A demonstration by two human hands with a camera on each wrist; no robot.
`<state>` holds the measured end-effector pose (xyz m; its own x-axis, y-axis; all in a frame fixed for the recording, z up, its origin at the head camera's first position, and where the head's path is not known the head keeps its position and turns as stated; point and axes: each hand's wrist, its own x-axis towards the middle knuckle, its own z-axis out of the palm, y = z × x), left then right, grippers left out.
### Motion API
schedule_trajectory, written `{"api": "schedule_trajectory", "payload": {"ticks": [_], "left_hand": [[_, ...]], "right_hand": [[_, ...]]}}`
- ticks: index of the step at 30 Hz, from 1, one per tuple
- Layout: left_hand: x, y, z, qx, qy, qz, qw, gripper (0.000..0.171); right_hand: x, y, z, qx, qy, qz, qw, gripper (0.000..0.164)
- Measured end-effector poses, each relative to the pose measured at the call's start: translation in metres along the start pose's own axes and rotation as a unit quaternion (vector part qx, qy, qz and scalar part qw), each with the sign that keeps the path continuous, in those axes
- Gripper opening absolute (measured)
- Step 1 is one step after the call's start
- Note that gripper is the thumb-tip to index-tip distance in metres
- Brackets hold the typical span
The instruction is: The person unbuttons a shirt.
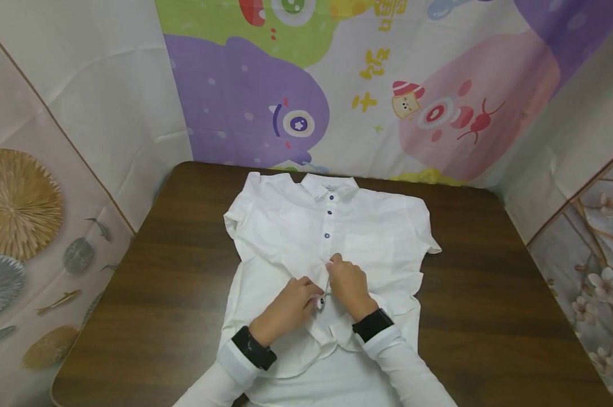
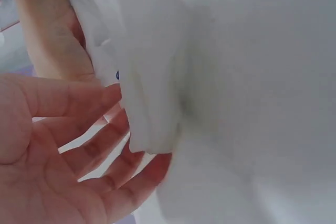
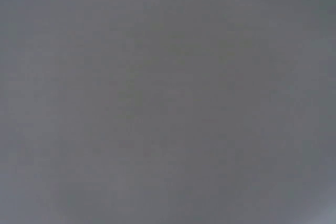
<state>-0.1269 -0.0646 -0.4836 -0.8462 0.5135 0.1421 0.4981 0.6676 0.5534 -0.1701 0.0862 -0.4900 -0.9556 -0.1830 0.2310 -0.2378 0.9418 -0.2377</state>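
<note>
A white short-sleeved shirt (image 1: 281,226) with a collar lies front up on the table, its upper dark blue buttons (image 1: 327,236) in a line down the front. My left hand (image 1: 291,302) pinches the front edge of the shirt beside a lower button (image 1: 322,301). Just above and to the right, my right hand (image 1: 349,285) grips the same front opening, with fingertips at the placket. The left wrist view has the left hand's fingers (image 2: 100,150) against a fold of white cloth (image 2: 152,103), with the right hand (image 2: 52,35) behind. Only blurred grey fills the right wrist view.
Under the shirt is a dark brown wooden table (image 1: 484,282) with rounded corners. A printed cartoon cloth (image 1: 245,102) hangs along its far edge, and patterned panels stand at both sides. Black bands (image 1: 254,347) circle both wrists over white sleeves.
</note>
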Motion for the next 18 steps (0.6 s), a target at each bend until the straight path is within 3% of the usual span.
{"api": "schedule_trajectory", "payload": {"ticks": [4,12,18], "left_hand": [[0.008,0.004,-0.006,0.004,0.037,-0.008,0.9993,0.016],[0.024,0.013,-0.019,-0.016,0.096,-0.041,0.9944,0.016],[0.035,0.013,-0.023,-0.021,0.111,-0.046,0.9926,0.02]], "right_hand": [[0.002,-0.001,-0.005,-0.006,0.015,0.017,1.0,0.021],[0.009,0.0,-0.014,0.02,0.008,0.031,0.999,0.02],[0.014,-0.001,-0.024,0.061,0.003,0.043,0.997,0.02]]}}
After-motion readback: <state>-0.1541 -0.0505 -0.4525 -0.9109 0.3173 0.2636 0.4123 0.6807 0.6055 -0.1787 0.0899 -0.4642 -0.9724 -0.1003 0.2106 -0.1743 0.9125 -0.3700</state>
